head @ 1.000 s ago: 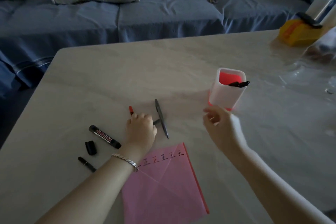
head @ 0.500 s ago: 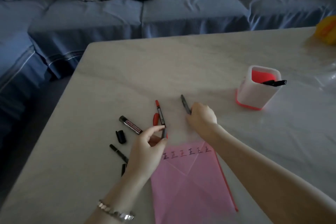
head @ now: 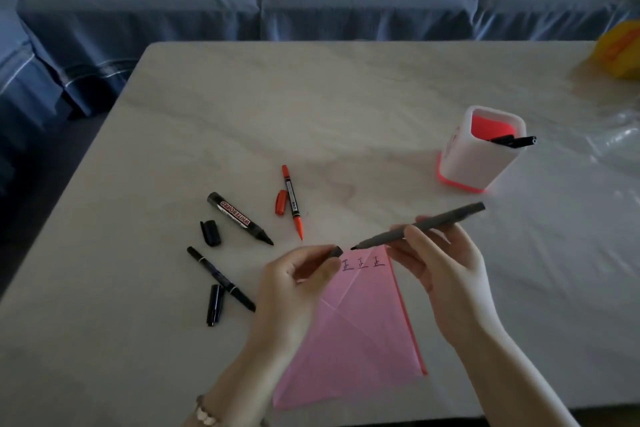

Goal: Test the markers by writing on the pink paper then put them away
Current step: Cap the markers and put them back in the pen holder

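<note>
nearest the camera, the pink paper (head: 363, 333) lies flat on the table (head: 346, 97), one corner pointing away from the person. a row of dark written characters (head: 363, 262) runs along its far edge. three show plainly, and the left hand (head: 294, 276) hides whatever sits beside them, so some testing is done.

just above that edge, the left hand pinches a dark cap (head: 335, 251) between thumb and fingertips. the right hand (head: 446, 270) grips a grey marker (head: 419, 226) by its barrel, fingers curled round it. the marker's bare tip points at the cap's mouth and sits just apart from it. whether this is uncapping or recapping cannot be told, but either way this marker is mid-step.

further out to the left, three markers lie uncapped on the table, each with a loose cap beside it:
- a thin black pen (head: 221, 279) with its slim cap (head: 214, 305)
- a whiteboard marker (head: 239, 218) with a black cap (head: 210, 233)
- a red marker (head: 292, 203) with a red cap (head: 281, 202) alongside it

none of these is put away, and the view does not show which have made a mark.

beyond, to the right, the white pen holder (head: 479, 163) stands upright. black marker ends (head: 512, 141) poke over its rim, so at least one marker is stowed. four markers are outside the holder, so the task looks less than half done.
</note>
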A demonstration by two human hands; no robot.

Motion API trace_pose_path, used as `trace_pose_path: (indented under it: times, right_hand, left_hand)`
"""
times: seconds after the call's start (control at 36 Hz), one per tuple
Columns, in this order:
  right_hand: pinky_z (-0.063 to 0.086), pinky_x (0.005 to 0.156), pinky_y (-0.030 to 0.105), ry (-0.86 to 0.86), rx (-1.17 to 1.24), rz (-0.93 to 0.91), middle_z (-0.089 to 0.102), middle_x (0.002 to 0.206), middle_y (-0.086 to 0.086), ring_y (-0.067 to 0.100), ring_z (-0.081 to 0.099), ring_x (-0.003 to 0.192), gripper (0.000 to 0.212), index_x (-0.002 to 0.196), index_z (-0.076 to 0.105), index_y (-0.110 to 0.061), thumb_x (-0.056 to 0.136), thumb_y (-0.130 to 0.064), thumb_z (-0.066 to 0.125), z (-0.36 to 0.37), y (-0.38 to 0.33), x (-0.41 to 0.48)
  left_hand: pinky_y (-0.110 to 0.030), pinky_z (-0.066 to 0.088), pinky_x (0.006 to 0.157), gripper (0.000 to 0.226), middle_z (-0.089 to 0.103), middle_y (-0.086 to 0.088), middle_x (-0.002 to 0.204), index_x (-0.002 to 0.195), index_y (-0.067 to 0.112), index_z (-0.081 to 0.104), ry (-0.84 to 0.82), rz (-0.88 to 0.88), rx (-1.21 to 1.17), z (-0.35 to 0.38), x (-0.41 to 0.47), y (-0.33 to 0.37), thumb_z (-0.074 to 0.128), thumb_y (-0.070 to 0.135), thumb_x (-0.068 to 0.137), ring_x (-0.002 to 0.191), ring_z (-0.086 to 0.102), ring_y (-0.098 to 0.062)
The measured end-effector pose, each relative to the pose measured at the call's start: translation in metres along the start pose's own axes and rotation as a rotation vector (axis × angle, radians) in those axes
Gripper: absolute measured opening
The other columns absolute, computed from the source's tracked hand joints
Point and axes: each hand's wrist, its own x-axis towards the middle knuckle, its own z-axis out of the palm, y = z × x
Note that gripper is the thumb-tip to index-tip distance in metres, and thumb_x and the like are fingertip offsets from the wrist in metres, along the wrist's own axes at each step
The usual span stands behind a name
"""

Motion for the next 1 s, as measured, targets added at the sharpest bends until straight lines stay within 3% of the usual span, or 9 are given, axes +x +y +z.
trace_pose_path:
  times: [0.14, 0.5, 0.58, 0.69, 0.86, 1.0]
  right_hand:
    - [0.056, 0.062, 0.021, 0.022, 0.047, -0.045, 0.072, 0.077, 0.009, 0.019, 0.07, 0.076, 0.01, 0.087, 0.055, -0.008, 0.086, 0.003, 0.054, -0.001, 0.006, -0.015]
    - [0.055, 0.061, 0.02, -0.055, -0.004, -0.091, 0.073, 0.074, 0.005, 0.018, 0.071, 0.075, 0.014, 0.088, 0.056, -0.009, 0.082, 0.003, 0.056, -0.004, 0.012, -0.025]
    - [0.055, 0.061, 0.022, -0.127, 0.035, -0.088, 0.072, 0.076, 0.011, 0.023, 0.071, 0.077, 0.012, 0.079, 0.063, -0.015, 0.068, -0.018, 0.068, -0.005, 0.012, -0.028]
    - [0.057, 0.065, 0.027, -0.22, 0.08, -0.089, 0.072, 0.079, 0.017, 0.031, 0.07, 0.08, 0.039, 0.076, 0.067, -0.02, 0.054, -0.049, 0.08, -0.008, 0.012, -0.03]
    - [0.057, 0.063, 0.026, -0.23, 0.076, -0.096, 0.073, 0.081, 0.015, 0.029, 0.071, 0.08, 0.039, 0.077, 0.068, -0.02, 0.054, -0.049, 0.081, -0.013, 0.011, -0.031]
    - [0.057, 0.061, 0.026, -0.235, 0.092, -0.09, 0.073, 0.081, 0.017, 0.03, 0.071, 0.08, 0.034, 0.077, 0.067, -0.018, 0.057, -0.043, 0.077, -0.014, 0.012, -0.035]
  left_hand:
    - [-0.004, 0.044, 0.065, 0.027, 0.07, 0.023, 0.072, 0.076, 0.032, 0.067, -0.004, 0.018, 0.052, 0.001, -0.005, 0.0, 0.068, 0.005, 0.079, 0.071, 0.063, 0.007]
    - [-0.004, 0.041, 0.065, 0.025, 0.067, 0.027, 0.071, 0.079, 0.037, 0.066, -0.089, 0.005, 0.143, 0.0, -0.017, 0.004, 0.065, 0.011, 0.082, 0.067, 0.058, 0.007]
    - [-0.006, 0.04, 0.063, 0.025, 0.065, 0.024, 0.068, 0.079, 0.039, 0.066, -0.132, 0.013, 0.159, 0.0, -0.019, 0.007, 0.064, 0.015, 0.082, 0.065, 0.055, 0.005]
    - [-0.018, 0.042, 0.063, 0.022, 0.062, 0.014, 0.069, 0.077, 0.04, 0.066, -0.226, 0.037, 0.179, 0.0, -0.022, 0.012, 0.062, 0.019, 0.084, 0.064, 0.052, -0.003]
    - [-0.013, 0.035, 0.058, 0.016, 0.055, 0.022, 0.066, 0.082, 0.041, 0.059, -0.32, 0.079, 0.312, 0.0, -0.023, 0.015, 0.055, 0.026, 0.089, 0.061, 0.045, 0.0]
    - [-0.021, 0.035, 0.06, 0.012, 0.054, 0.002, 0.071, 0.09, 0.023, 0.065, -0.326, 0.185, 0.404, 0.0, -0.025, 0.016, 0.053, 0.027, 0.09, 0.069, 0.048, -0.011]
